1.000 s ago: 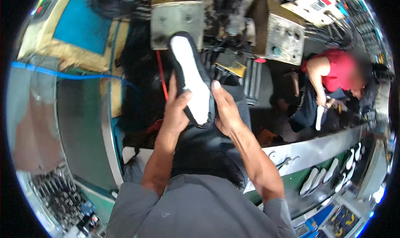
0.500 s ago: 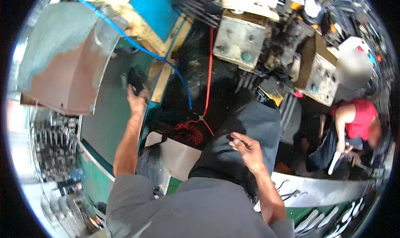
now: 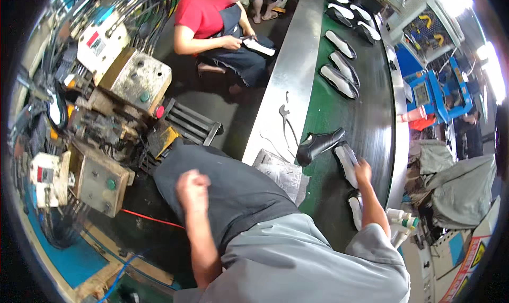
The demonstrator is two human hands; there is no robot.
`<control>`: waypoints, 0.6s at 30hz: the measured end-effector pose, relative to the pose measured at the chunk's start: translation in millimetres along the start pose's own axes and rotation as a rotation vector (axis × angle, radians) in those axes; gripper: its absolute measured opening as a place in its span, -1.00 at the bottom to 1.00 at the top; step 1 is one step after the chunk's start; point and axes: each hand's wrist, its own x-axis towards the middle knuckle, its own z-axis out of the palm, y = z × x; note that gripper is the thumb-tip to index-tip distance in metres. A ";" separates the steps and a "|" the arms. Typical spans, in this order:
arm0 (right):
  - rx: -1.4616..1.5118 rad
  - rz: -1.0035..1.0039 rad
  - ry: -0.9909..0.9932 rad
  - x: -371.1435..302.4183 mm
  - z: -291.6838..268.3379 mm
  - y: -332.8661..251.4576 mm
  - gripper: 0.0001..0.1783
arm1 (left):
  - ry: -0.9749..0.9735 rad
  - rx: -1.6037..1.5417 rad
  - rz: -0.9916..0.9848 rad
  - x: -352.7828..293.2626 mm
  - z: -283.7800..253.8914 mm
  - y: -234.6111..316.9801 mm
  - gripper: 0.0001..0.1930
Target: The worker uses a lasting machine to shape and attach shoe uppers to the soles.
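Note:
Stretched out to the right, my right hand (image 3: 362,172) has its fingers closed on the edge of a dark shoe upper (image 3: 346,164) whose pale underside faces up. That shoe upper rests on the green-black conveyor belt (image 3: 374,120). A black shoe (image 3: 321,145) lies just left of it. Nearer me, another pale-bottomed shoe upper (image 3: 356,212) is partly hidden by my right arm. Over my dark apron hovers my left hand (image 3: 192,190), its fingers curled and somewhat blurred, with nothing visible in them.
Pincers (image 3: 286,124) and a crumpled plastic bag (image 3: 280,171) lie on the metal ledge (image 3: 286,77) beside the belt. Several shoe uppers (image 3: 339,80) lie farther along. A machine with control boxes (image 3: 139,80) stands left. A co-worker in red (image 3: 199,16) sits beyond, holding a shoe upper.
My view has swung right, from the machines to the belt. My left hand has left the dark object on the left-hand surface, and my right hand has moved from my lap onto a shoe upper.

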 end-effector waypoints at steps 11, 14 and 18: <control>-0.124 0.106 -0.052 -148.7 20.6 272.2 0.36 | -0.738 0.618 -0.686 -37.0 192.8 -98.6 -0.43; -0.223 0.022 -0.219 -104.5 6.2 185.5 0.40 | -0.700 0.713 -0.689 -9.3 200.1 -98.5 -0.47; -0.043 0.185 -0.278 -59.9 -4.5 199.1 0.43 | -0.669 0.732 -0.646 13.8 215.4 -108.5 -0.49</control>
